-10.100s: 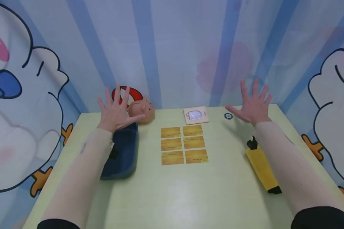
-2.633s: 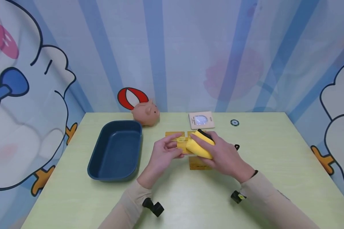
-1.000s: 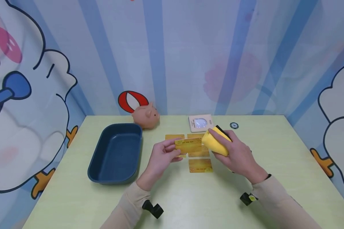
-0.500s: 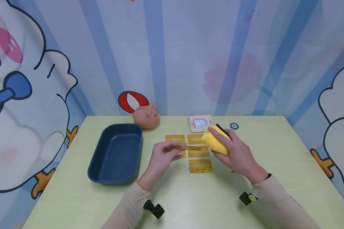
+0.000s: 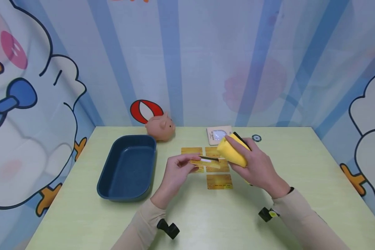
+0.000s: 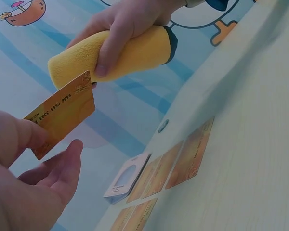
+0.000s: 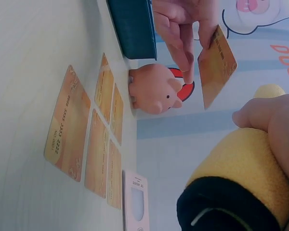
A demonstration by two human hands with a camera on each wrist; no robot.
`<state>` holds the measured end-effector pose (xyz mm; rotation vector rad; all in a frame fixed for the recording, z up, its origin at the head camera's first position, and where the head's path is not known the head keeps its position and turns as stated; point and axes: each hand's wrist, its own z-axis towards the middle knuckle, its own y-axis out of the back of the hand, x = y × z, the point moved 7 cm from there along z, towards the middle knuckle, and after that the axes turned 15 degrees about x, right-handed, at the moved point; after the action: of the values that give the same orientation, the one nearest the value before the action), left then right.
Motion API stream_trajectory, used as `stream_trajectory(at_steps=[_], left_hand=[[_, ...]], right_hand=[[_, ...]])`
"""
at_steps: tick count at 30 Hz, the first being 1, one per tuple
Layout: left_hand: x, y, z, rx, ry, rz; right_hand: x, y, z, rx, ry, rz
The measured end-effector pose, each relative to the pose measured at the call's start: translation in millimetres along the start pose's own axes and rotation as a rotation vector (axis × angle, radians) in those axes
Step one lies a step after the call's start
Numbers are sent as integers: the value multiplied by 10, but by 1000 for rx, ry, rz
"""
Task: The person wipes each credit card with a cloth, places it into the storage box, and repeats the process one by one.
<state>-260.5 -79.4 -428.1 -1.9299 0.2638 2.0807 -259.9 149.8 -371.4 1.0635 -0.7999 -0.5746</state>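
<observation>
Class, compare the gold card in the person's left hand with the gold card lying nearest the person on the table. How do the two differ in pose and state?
The held card is lifted and tilted, pinched by the left hand; the nearest table card lies flat and untouched. The held card's end is by the yellow cloth in the right hand; the table card lies apart from it. Both are gold, alike in shape.

At the start both hands are up and spread, and six flat gold cards lie in rows. Now the left hand (image 5: 176, 170) pinches one gold plastic card (image 5: 206, 160), tipped over to show its dark stripe. The right hand (image 5: 256, 166) grips the soft yellow cloth roll (image 5: 232, 153), its end touching the card.
</observation>
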Motion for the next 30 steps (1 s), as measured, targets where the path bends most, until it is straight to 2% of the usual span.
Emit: stream_trajectory(at_steps=[9, 16, 20, 30], left_hand=[[47, -16, -11, 61, 7, 3], [64, 0, -31, 50, 85, 43], [65, -3, -19, 55, 116, 30], [75, -55, 17, 105, 70, -52]], right_hand=[[57, 13, 23, -6, 8, 11], [86, 25, 44, -7, 7, 3], [111, 51, 66, -21, 21, 9], [249, 25, 142, 5, 38, 37]])
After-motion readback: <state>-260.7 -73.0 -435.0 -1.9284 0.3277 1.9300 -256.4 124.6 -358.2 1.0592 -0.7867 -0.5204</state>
